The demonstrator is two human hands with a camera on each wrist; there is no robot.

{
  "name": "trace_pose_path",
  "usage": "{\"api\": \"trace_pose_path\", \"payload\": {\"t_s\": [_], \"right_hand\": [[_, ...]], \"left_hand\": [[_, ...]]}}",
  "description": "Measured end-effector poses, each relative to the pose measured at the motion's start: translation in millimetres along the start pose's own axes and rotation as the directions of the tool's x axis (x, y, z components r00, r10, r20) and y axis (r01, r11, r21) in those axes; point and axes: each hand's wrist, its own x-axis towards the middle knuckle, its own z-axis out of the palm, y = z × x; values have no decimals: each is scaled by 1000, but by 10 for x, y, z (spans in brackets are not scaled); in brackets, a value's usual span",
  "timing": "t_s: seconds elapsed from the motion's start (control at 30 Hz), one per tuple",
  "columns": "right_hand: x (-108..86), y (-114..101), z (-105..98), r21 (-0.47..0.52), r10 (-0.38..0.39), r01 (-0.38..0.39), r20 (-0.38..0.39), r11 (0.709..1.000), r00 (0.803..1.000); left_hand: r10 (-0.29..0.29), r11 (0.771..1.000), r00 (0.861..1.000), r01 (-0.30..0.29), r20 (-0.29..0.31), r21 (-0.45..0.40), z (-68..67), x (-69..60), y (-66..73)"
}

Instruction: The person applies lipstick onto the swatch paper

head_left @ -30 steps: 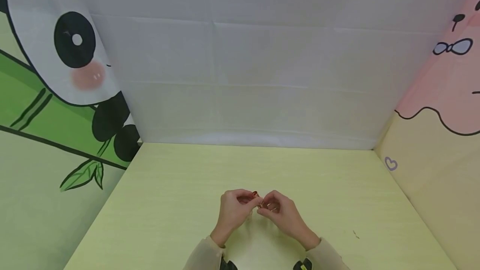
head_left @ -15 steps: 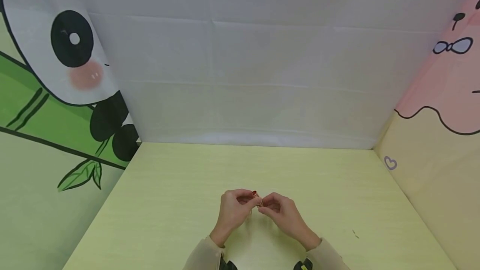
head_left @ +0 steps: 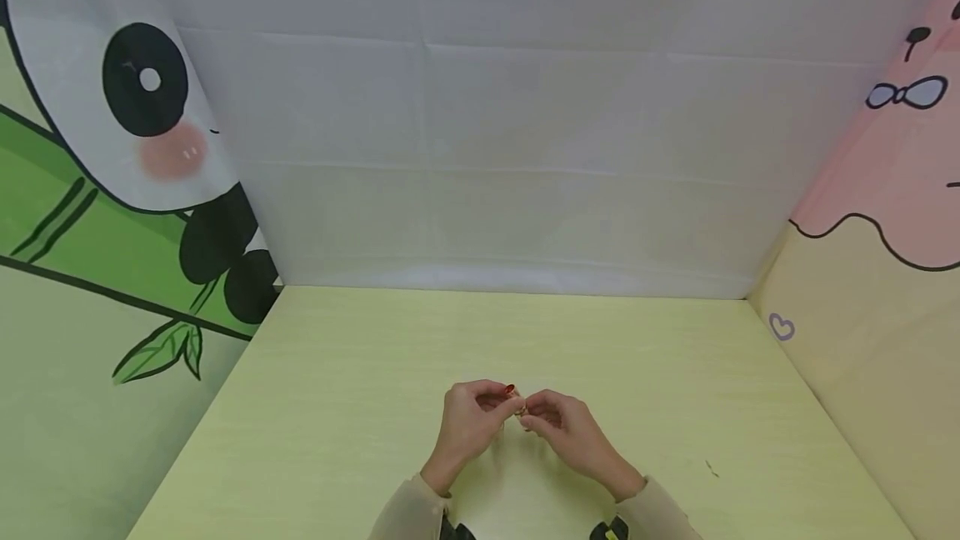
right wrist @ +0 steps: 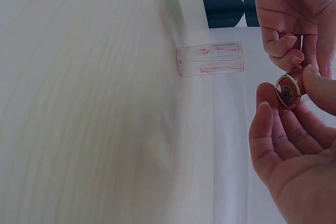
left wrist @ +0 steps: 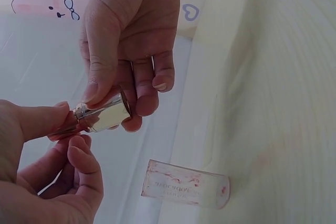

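A lipstick point(left wrist: 109, 116) with a shiny gold case is between both hands. Its red tip point(head_left: 510, 389) shows above the left fingers in the head view. My left hand point(head_left: 467, 427) pinches the upper part between thumb and fingers. With thumb and fingertips, my right hand point(head_left: 576, 433) holds the gold base, whose round end with a small label point(right wrist: 286, 93) faces the right wrist camera. A clear cap point(left wrist: 184, 183) with red smudges and faint lettering stands on the table, apart from both hands. In the head view the hands mostly hide it.
The pale wood-grain table point(head_left: 360, 390) runs back to a white sheet point(head_left: 525, 165). Printed cartoon panels, a panda point(head_left: 67, 65) and a pink figure point(head_left: 892, 165), flank it. A small dark mark point(head_left: 712, 468) lies on the table at right.
The right fingers have drawn closer together on the lipstick's base. Red now shows at the lipstick's top, where the opening looked darker one second ago. The left hand has stayed nearly still.
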Motion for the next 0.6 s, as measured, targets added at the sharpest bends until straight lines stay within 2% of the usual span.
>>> {"api": "trace_pose_path", "payload": {"t_s": [0.27, 0.6], "right_hand": [[8, 3, 6, -50, -5, 6, 10, 999, 1000], [-1, -21, -6, -33, -10, 11, 49, 999, 999]], "left_hand": [[13, 1000, 1000, -13, 3, 15, 8, 5, -31], [26, 999, 999, -26, 31, 23, -5, 5, -40]]}}
